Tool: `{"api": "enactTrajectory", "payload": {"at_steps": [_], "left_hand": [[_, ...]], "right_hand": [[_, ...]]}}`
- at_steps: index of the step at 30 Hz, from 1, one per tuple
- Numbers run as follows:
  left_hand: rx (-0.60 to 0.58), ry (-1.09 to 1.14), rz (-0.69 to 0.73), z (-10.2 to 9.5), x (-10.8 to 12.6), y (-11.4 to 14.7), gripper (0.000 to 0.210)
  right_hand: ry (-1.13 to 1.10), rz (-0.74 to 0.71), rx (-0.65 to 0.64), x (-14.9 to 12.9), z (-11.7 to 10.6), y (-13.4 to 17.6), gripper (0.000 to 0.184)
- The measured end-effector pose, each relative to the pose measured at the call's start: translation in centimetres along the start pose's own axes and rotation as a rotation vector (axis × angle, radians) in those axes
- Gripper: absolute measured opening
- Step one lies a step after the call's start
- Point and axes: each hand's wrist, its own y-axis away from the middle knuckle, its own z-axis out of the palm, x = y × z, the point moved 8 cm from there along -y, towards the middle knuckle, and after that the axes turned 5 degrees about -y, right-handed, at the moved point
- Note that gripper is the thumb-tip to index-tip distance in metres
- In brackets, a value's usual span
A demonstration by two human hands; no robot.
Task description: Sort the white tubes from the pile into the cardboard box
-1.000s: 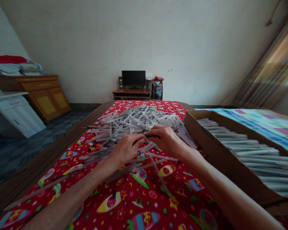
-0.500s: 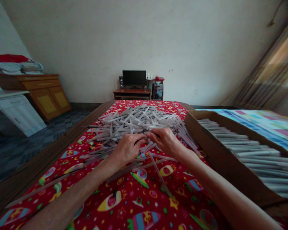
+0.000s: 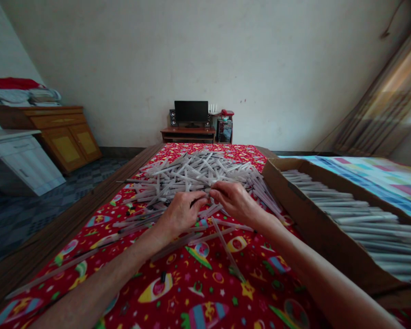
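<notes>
My left hand (image 3: 183,211) and my right hand (image 3: 233,200) meet fingertip to fingertip, a narrow gap between them, over the near edge of a heap of thin whitish translucent plastic tubes (image 3: 192,171). Both are closed in a pinch. A dark sliver shows between my left thumb and fingers, but whether it is an object or shadow I cannot tell. What my right fingers hold is hidden. Below the hands, a loose tube (image 3: 229,249) lies slanting on the red patterned cloth (image 3: 205,288). A small black cap-like piece (image 3: 163,276) rests nearer to me.
To the right stands a long cardboard box (image 3: 294,201) with rows of similar tubes (image 3: 373,224) inside. Behind it spreads a colourful checked cloth (image 3: 370,176). A monitor (image 3: 191,111) is on a desk by the far wall; a wooden cabinet (image 3: 66,137) stands at left.
My fingertips have drawn slightly apart, the right hand shifting a little to the left and the left hand barely moving. The tubes and box stay as they were.
</notes>
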Motion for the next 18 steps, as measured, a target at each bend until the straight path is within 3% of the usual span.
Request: {"api": "enactTrajectory", "payload": {"at_steps": [5, 11, 15, 18], "left_hand": [[-0.015, 0.030, -0.002, 0.3, 0.1, 0.1, 0.021], [-0.006, 0.049, -0.021, 0.1, -0.1, 0.1, 0.023], [-0.018, 0.031, -0.009, 0.3, 0.0, 0.0, 0.023], [-0.011, 0.036, -0.017, 0.3, -0.2, -0.1, 0.022]], "right_hand": [[0.122, 0.068, -0.001, 0.8, 0.3, 0.0, 0.047], [-0.065, 0.035, -0.079, -0.2, -0.4, -0.1, 0.025], [0.081, 0.062, 0.001, 0.5, -0.2, -0.1, 0.039], [0.031, 0.102, -0.018, 0.8, 0.0, -0.1, 0.044]]}}
